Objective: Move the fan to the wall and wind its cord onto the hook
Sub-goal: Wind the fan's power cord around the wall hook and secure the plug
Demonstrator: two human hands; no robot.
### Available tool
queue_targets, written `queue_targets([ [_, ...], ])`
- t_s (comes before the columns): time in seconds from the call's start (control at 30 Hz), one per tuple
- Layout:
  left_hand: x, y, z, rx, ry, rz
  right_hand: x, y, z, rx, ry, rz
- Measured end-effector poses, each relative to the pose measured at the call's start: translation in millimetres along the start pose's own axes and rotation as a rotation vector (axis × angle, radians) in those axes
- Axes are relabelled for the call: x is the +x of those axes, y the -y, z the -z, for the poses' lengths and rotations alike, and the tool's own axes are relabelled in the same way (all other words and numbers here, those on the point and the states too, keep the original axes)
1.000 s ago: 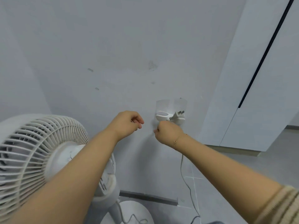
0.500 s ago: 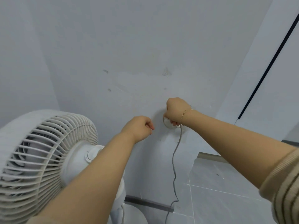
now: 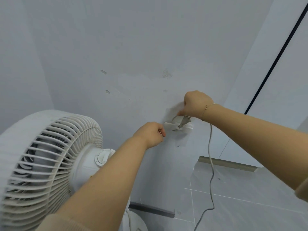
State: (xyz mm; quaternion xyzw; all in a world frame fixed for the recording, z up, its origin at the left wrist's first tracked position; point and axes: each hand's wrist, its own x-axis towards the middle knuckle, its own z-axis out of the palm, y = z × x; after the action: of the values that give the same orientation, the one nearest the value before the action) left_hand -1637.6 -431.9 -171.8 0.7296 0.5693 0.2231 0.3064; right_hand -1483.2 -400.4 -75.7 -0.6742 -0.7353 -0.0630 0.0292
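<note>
A white pedestal fan stands at the left, close to the grey wall. On the wall sits a white hook with the cord's plug lying across it. My right hand is just above the hook and pinches the grey cord at the plug end; the cord hangs down from there to the floor. My left hand is a curled fist just left of the hook; a thin bit shows at its fingertips, and I cannot tell what it is.
White cabinet panels with a dark vertical seam stand to the right of the hook. A grey tiled floor lies below, with a skirting strip along the wall. The fan's round base is at the bottom edge.
My right hand went from below the hook up over it, carrying the cord around. The plug shows on the hook again. My left hand stays beside the hook.
</note>
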Motion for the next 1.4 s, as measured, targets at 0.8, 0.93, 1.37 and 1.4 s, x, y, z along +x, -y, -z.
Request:
queue_targets([
  [0.8, 2, 4, -11, 0.005, 0.019, 0.021, -26, -66, -61, 0.616, -0.397, -0.086],
  [0.93, 3, 7, -7, 0.003, 0.022, 0.031, -45, -79, -92, 0.678, -0.367, -0.16],
  [1.37, 3, 19, 5, -0.018, 0.014, 0.074, -50, -56, -156, 1.297, -0.146, -0.472],
  [1.4, 4, 19, 5, -0.021, 0.015, 0.078, -50, -51, -161, 1.363, -0.121, -0.519],
])
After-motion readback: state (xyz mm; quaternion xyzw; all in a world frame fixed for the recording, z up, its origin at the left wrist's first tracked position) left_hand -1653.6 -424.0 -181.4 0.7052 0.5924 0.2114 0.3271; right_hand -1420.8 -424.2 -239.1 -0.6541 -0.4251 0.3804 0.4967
